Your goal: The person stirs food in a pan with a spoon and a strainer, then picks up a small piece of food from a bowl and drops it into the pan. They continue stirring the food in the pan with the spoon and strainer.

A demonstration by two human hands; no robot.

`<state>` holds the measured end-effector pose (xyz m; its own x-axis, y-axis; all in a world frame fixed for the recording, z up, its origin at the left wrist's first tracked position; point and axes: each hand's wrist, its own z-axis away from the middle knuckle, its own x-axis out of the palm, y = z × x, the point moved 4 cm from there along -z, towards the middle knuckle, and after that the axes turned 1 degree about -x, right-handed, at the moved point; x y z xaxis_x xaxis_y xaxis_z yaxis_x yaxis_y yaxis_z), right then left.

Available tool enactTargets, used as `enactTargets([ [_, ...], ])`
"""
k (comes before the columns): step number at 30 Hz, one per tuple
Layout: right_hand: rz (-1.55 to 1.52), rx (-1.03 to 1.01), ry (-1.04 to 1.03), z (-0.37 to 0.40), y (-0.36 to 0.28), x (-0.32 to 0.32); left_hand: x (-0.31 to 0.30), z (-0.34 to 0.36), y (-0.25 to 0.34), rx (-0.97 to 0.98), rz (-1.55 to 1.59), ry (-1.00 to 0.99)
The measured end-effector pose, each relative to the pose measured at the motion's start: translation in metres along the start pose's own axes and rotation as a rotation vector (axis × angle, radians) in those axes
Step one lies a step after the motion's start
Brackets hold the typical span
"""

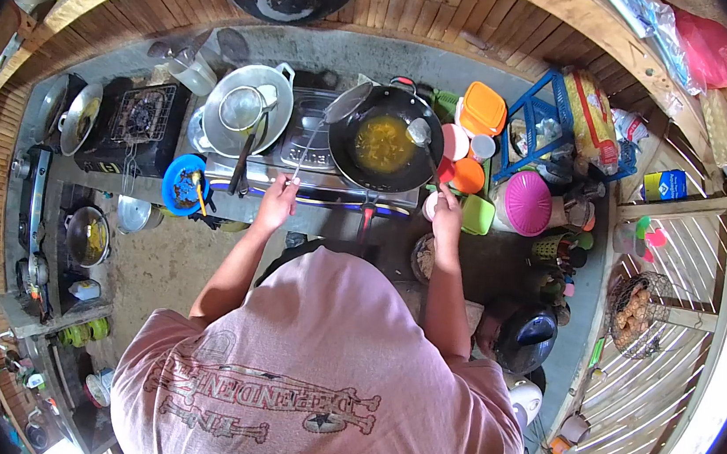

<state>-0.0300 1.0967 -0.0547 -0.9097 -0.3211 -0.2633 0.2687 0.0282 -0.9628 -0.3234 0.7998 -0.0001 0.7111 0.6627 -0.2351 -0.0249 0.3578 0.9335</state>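
While food pieces [383, 143] lay in oil in wok [343, 156], left hand [278, 202] pinched strainer [348, 103] over left rim, right hand [447, 214] gripped ladle [418, 133] over right side. Frying seemed underway; next move called for steady tools.

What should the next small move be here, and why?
Probably the left hand should bring the strainer in over the pieces: its head shows at the wok's left edge, while they sit mid-wok in yellowish liquid and the right hand holds the ladle ready.

The bowl [180, 183] is blue, the round lid [527, 203] pink.
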Motion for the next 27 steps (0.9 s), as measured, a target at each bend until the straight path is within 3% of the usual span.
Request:
enactTargets([
  [3, -0.143, 0.148, -0.08, 0.015, -0.029, 0.008, 0.002, 0.002, 0.001, -0.01, -0.008, 0.002],
  [5, -0.539, 0.43, -0.212, 0.028, -0.043, 0.014, 0.002, 0.002, 0.004, -0.017, -0.01, 0.004],
  [13, -0.508, 0.265, -0.168, 0.018, -0.04, 0.003, -0.002, 0.001, -0.002, -0.017, 0.007, -0.001],
  [18, -0.275, 0.134, -0.121, 0.004, -0.016, -0.004, -0.001, -0.001, -0.008, -0.018, 0.023, 0.005],
  [20, -0.01, 0.035, -0.028, 0.0, -0.003, -0.008, -0.001, -0.002, -0.01, -0.014, 0.005, 0.009],
  [24, 0.022, 0.08, -0.061, 0.003, -0.003, 0.001, 0.002, -0.001, -0.007, -0.016, -0.032, 0.019],
  [27, -0.325, 0.3, -0.185, 0.017, -0.019, 0.015, 0.004, -0.004, -0.008, -0.012, -0.022, 0.004],
])
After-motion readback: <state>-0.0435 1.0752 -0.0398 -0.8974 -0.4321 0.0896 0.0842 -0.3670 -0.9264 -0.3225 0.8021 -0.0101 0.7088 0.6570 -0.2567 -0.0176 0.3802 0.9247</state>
